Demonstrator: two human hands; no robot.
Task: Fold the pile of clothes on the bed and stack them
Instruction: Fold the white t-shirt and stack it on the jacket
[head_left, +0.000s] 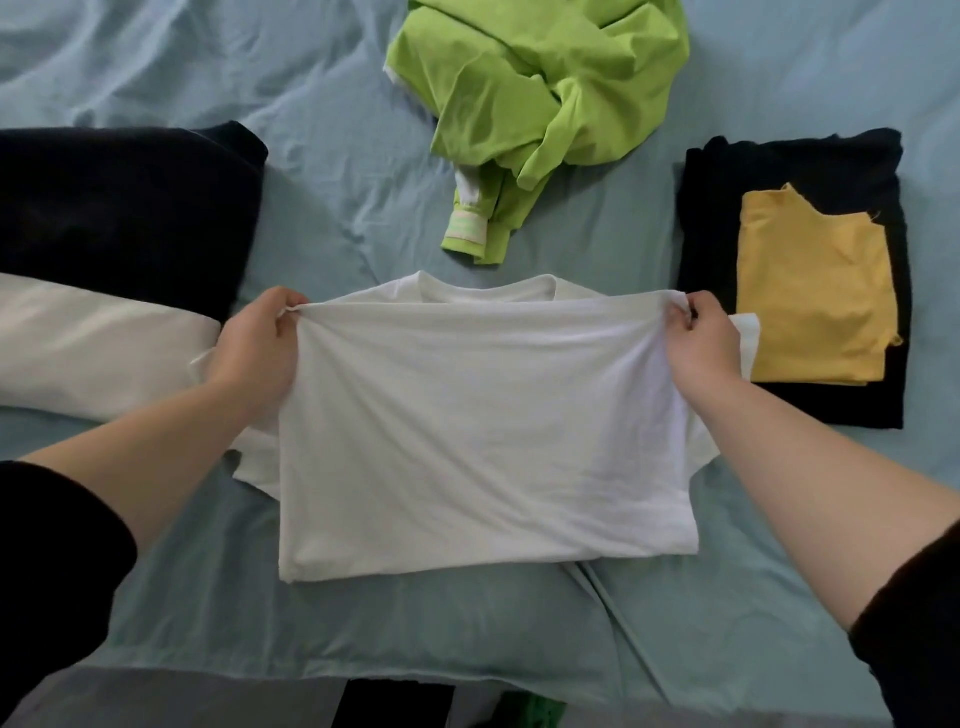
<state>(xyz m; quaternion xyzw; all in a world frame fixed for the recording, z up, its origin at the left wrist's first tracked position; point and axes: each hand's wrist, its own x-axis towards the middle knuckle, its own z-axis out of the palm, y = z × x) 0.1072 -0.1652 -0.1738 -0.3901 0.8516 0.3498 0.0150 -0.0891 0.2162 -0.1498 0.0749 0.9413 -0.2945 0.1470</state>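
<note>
Two hands work the white T-shirt (483, 441) at the centre of the frame. The left hand (257, 340) pinches one corner of the lifted edge between thumb and curled fingers, the right hand (701, 338) pinches the other, and the cloth is stretched taut between them. That edge sits just short of the collar, which shows beyond it, and the sleeves poke out on either side underneath. To my eye this is the fold in half. Doing it well means carrying both corners level to the shoulder line, laying them down together so the edge runs straight, then smoothing the creases outward before letting go. If one hand drops first, the layer will likely skew. The sleeves look as though they want tucking in so the bundle ends up square. At the right of the frame is the stack, a yellow garment (810, 291) folded on top of a black garment (789, 161). A crumpled green garment (545, 93) lies unfolded at the top centre on the pale blue bed (156, 78). At the left sit a dark bundle (119, 208) and a white bundle (93, 343); I cannot tell what they are.
</note>
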